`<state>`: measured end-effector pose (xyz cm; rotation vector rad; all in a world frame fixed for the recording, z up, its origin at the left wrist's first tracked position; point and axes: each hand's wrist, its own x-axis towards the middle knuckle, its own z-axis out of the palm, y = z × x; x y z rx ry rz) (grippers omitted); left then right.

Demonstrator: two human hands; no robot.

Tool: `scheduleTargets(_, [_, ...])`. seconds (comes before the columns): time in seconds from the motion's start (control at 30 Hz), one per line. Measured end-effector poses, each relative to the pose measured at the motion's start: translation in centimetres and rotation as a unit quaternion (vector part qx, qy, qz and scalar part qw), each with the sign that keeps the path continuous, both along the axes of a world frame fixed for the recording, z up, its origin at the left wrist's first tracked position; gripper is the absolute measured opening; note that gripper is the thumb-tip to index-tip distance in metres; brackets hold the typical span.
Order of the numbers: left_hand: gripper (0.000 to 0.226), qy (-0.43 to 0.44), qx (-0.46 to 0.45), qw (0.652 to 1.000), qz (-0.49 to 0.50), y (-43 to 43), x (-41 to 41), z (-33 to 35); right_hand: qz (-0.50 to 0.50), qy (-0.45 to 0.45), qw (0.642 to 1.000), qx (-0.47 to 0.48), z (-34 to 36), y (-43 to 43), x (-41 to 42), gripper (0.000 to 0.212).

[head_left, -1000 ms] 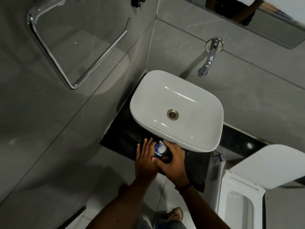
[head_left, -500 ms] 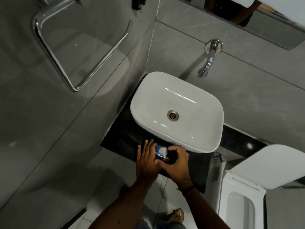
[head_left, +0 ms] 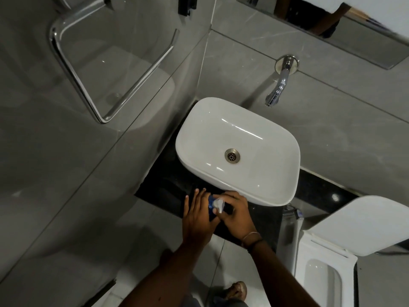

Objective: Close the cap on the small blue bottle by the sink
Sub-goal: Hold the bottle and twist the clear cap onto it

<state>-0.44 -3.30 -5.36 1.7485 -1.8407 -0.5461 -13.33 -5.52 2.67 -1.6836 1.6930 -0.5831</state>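
Two hands on one bottle (head_left: 212,206) at the counter (head_left: 168,191) edge before the sink (head_left: 239,191) — my left hand (head_left: 198,214) steadies it, right hand (head_left: 235,212) fingers the white cap (head_left: 218,204) — not yet shut, I judge.

Black polished counter (head_left: 168,180) against the grey wall corner. White basin (head_left: 254,138) sits on it, overhanging the front edge. Small blue bottle (head_left: 211,207) stands on the counter just in front of the basin's front-left rim, white cap (head_left: 218,204) on top.
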Motion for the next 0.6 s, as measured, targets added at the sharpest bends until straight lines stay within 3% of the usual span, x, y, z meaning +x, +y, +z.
scheduleTargets(0.2, [0.070, 0.002, 0.005, 1.000, -0.002, -0.2, 0.0, -0.2, -0.123, -0.013, 0.991, 0.053, 0.5, -0.6, 1.3, 0.028])
scheduleTargets(0.43, [0.069, -0.008, 0.014, 1.000, -0.010, -0.2, -0.1, -0.3, -0.276, -0.032, 0.953, 0.121, 0.7, -0.4, 3.7, 0.024])
scheduleTargets(0.6, [0.069, 0.001, 0.013, 1.000, 0.002, -0.2, -0.1, -0.2, -0.281, -0.033, 0.948, 0.145, 0.8, -0.4, 3.7, 0.024])
